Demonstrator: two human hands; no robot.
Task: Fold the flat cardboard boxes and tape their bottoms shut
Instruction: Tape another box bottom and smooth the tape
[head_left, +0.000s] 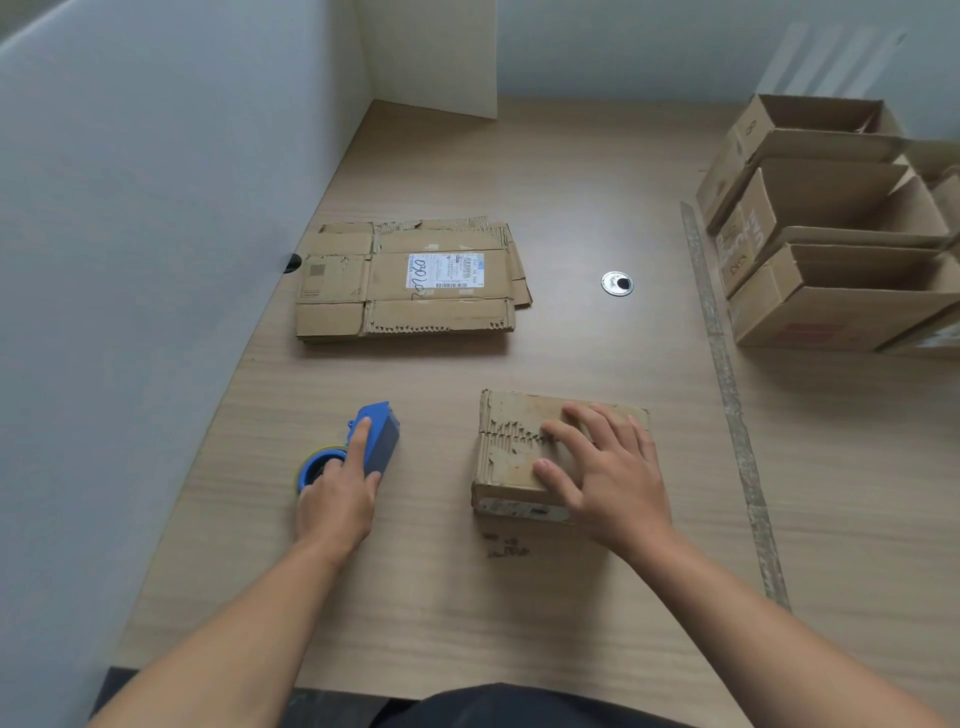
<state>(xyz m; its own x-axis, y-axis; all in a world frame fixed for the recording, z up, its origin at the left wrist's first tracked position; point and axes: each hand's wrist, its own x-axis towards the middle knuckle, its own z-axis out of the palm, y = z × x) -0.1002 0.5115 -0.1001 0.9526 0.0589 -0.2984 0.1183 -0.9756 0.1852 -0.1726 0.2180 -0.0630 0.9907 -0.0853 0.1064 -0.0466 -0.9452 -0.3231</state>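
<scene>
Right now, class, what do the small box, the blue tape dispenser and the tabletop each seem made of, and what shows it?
Small box: brown corrugated cardboard, matt and worn; the torn flap edge shows ridged fluting. Tape dispenser: probably hard plastic, smooth, evenly blue. Tabletop: looks like wood-grain laminate or veneer, pale with fine streaks; which cannot be told.

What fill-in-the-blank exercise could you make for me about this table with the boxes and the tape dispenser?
1. The tape dispenser that the left hand holds is ____ in colour.
2. The right hand rests on ____ of the small folded box.
3. The flat cardboard stack carries a white ____ on its top sheet.
4. The open boxes stand on the table's ____ side.
Missing words: blue; top; label; right.
</scene>
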